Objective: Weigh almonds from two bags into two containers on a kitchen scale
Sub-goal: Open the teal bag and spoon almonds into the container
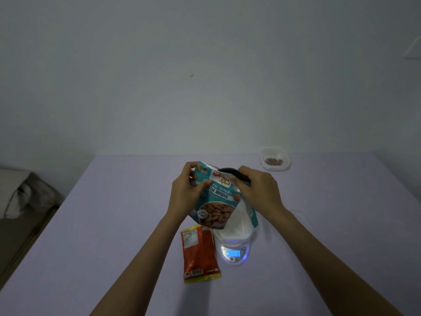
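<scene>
- The orange bag [199,254] lies flat on the worktop [114,224]. It is just beside the scale, at the scale's 9 o'clock.
- The scale [234,253] has a blue screen that is lit. The number on it is too small to read.
- 1 white container [237,226] sits on the scale. The teal bag hides most of it, so I cannot tell if any almonds are inside.
- The teal bag [216,199] is up in the air, right over that container. It leans, with its top toward 1 o'clock.
- The left hand [189,192] pinches the bag's top corner at 10 o'clock with its fingers.
- The right hand [257,190] has its fingers curled on the bag's top edge at 2 o'clock. A dark patch there may be the bag's open mouth.
- I think the job now is to pour from this bag. Keep the mouth over the middle of the container. Tip it slowly, so only a few almonds drop at a time. Look at the blue screen and stop as soon as the number is right.
- The other container [275,158] is far off, at 1 o'clock from the scale. It has some brown almonds in it.
</scene>
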